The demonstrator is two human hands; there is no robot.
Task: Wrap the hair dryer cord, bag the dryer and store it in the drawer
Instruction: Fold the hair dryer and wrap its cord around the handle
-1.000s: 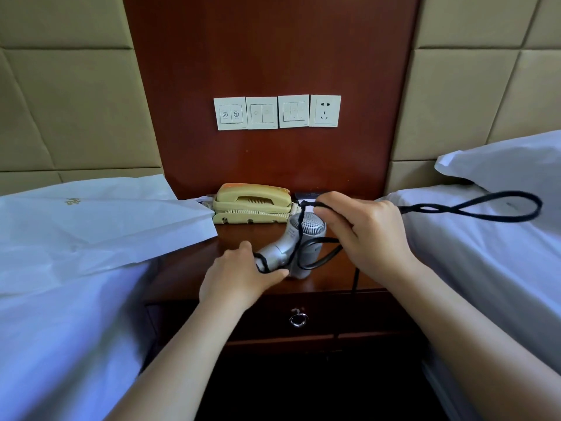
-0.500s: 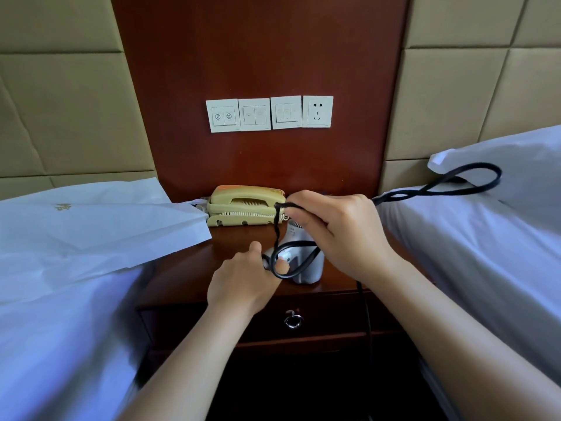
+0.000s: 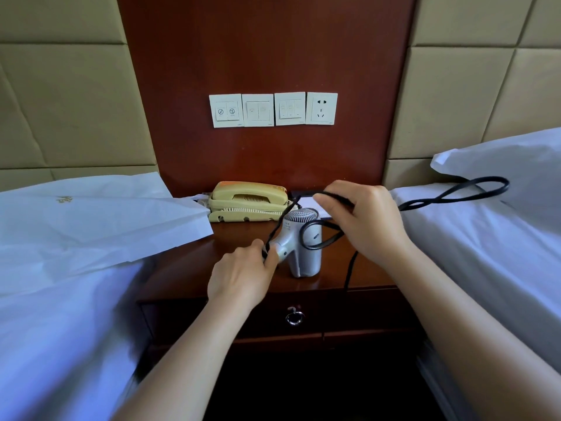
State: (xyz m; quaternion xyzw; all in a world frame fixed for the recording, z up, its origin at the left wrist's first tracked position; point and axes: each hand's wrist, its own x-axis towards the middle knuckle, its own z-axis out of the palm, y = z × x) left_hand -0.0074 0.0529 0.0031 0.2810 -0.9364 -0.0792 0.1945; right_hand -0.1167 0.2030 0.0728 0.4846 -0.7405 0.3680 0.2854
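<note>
A small silver-white hair dryer (image 3: 305, 247) stands on the dark wooden nightstand (image 3: 331, 279). My left hand (image 3: 243, 273) grips the end of its handle, where the black cord (image 3: 452, 196) starts. My right hand (image 3: 362, 218) is above and to the right of the dryer, closed on the cord; one loop lies across the dryer body and a long loop trails onto the right bed. Another stretch hangs over the nightstand's front edge. A white paper bag (image 3: 100, 220) with a gold mark lies on the left bed. The drawer (image 3: 349, 314), shut, has a ring pull (image 3: 295, 317).
A yellowed telephone (image 3: 249, 202) sits at the back of the nightstand, just behind the dryer. Switch plates and a wall socket (image 3: 321, 108) are on the wood panel above. White beds flank the nightstand, with a pillow (image 3: 510, 165) on the right one.
My right hand has carried the cord up and to the right, away from the dryer, uncovering the dryer body. The loop on the right bed has drawn in. My left hand stays on the handle.
</note>
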